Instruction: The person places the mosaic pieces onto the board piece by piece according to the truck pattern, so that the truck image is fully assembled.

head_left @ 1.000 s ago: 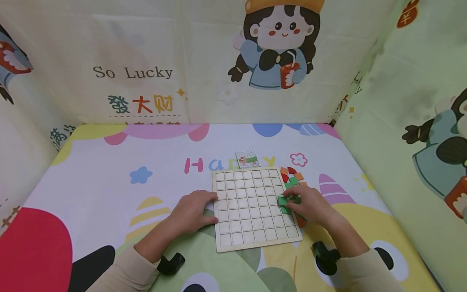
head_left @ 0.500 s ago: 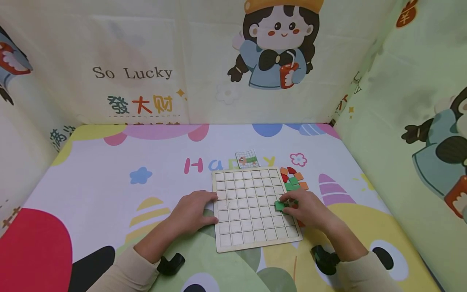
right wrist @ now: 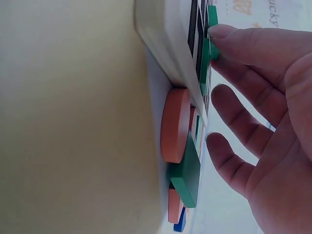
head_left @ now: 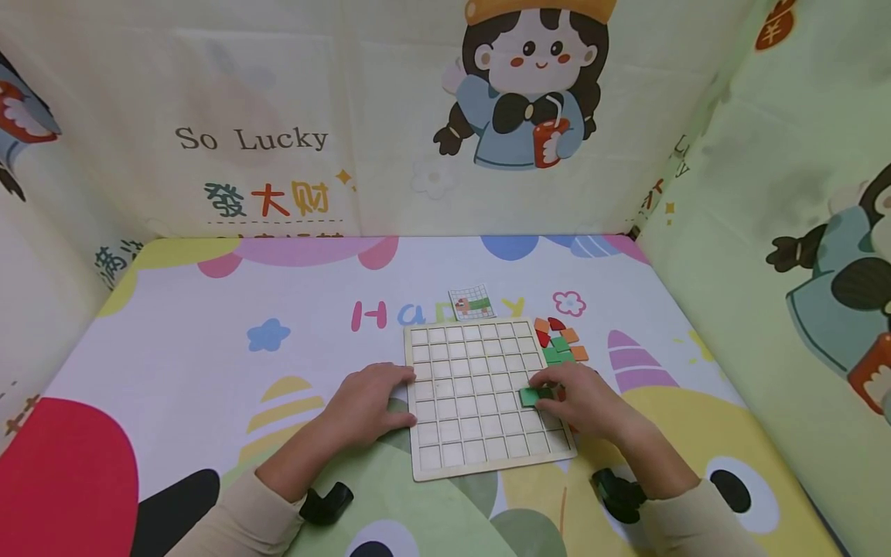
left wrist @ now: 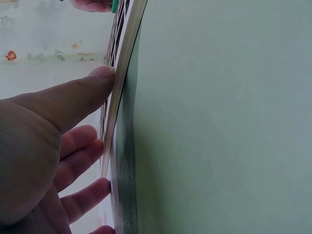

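Note:
A square wooden grid board (head_left: 469,408) lies flat on the table. My left hand (head_left: 369,404) rests at its left edge, and in the left wrist view the thumb (left wrist: 90,90) touches the edge with the fingers loosely extended below. Over the right part of the grid, my right hand (head_left: 588,398) pinches a green tile (head_left: 528,397) between thumb and forefinger. The right wrist view shows the pinched green tile (right wrist: 213,48) close over the board, beside a second green tile (right wrist: 204,68) on the grid. The other fingers of this hand are spread.
Orange, red and green pieces (head_left: 560,346) lie along the board's right side, partly hidden by the right hand. A small picture card (head_left: 473,302) with a gridded design lies behind the board. The printed cloth (head_left: 195,309) covers the table, with fabric walls around it.
My right hand has moved slightly left and toward me with the green tile, from the board's right edge to farther in over the grid. The left hand has stayed in place.

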`<state>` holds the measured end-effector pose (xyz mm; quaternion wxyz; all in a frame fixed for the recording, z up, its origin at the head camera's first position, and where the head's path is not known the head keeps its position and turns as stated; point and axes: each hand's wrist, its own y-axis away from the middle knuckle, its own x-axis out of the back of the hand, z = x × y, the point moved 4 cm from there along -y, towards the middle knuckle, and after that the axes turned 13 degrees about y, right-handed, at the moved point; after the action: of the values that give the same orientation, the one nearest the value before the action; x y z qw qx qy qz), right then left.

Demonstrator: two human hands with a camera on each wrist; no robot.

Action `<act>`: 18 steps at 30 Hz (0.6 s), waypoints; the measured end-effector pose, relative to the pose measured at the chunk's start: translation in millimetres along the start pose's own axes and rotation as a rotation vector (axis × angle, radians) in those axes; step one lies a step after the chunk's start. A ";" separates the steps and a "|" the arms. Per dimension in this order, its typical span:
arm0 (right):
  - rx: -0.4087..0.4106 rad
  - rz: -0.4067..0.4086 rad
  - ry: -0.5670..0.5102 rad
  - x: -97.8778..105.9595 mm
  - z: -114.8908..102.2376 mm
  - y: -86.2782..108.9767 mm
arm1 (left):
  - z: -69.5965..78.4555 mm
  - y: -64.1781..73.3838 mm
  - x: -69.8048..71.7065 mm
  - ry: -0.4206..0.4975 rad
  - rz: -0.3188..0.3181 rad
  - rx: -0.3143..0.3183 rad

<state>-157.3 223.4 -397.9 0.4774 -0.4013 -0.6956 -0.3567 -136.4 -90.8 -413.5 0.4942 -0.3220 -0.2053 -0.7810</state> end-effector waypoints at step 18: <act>0.065 0.029 0.045 -1.9 -4.3 -1.0 | 0.0 -0.1 0.2 0.000 -0.001 -0.003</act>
<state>-156.2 218.8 -398.6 0.5107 -0.3876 -0.6900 -0.3359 -136.6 -90.8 -413.4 0.4935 -0.3225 -0.2041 -0.7816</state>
